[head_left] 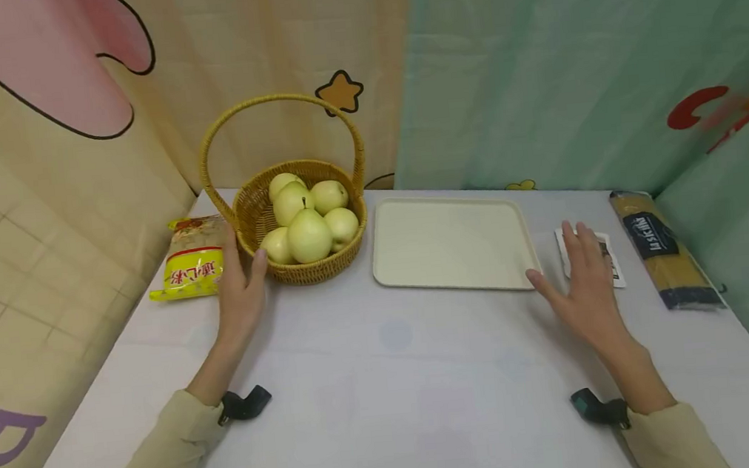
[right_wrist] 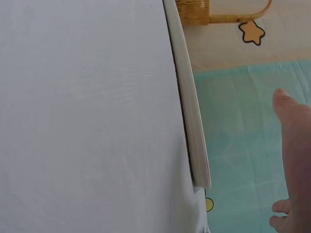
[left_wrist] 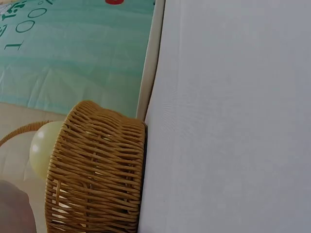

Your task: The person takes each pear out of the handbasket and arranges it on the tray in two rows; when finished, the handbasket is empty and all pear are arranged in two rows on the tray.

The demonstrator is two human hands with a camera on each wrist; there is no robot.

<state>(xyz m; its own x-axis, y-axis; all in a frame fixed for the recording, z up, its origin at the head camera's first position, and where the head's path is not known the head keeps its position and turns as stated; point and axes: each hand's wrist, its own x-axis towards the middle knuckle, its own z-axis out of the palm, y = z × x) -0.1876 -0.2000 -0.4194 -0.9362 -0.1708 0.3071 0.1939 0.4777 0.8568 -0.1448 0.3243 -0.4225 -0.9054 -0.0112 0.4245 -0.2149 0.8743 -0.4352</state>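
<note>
Spreading forward, the white-covered table [head_left: 714,375] leaves broad open cloth [head_left: 397,410] between the forearms [head_left: 160,461], before the handled wicker basket [head_left: 314,274] near its far edge and the cream tray [head_left: 452,246] just beside it. A long pasta pack [head_left: 678,259] lies by the right edge, a yellow bag [head_left: 190,269] by the left; between bag and basket stands the left hand [head_left: 240,298], fingers extended, contact unclear, while the right hand [head_left: 587,293], fingers released and spread, overlaps a white packet [head_left: 615,272] right of the tray.

Head view looking forward and down across the table [head_left: 362,398], low sideways wrist views sharing the basket [left_wrist: 99,170], left closer
</note>
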